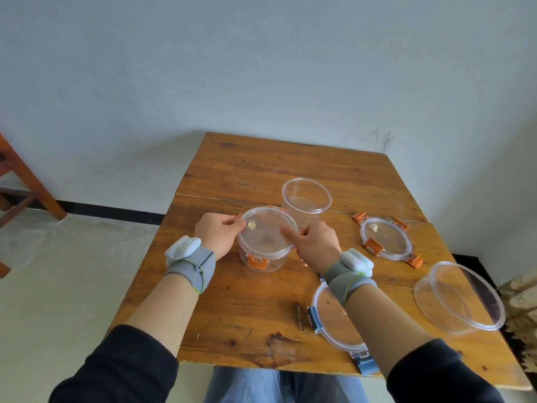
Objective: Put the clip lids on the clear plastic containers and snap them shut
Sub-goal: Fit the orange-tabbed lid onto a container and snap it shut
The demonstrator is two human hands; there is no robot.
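Observation:
A small round clear container (263, 258) stands mid-table with an orange-clip lid (266, 231) on top; its front clip is folded down. My left hand (218, 234) grips the lid's left edge at an orange clip. My right hand (315, 242) holds the right edge, forefinger lying on the lid. Behind it stands an open clear container (306, 200). A second orange-clip lid (386, 239) lies flat to the right. A wide shallow clear container (459, 298) sits at the right edge. A blue-clip lid (334, 321) lies near the front, partly under my right forearm.
The wooden table (238, 315) stands against a pale wall, with a seam across its middle. A small dark scrap (298, 315) lies near the blue-clip lid. A wooden chair frame (20, 181) stands on the floor at far left.

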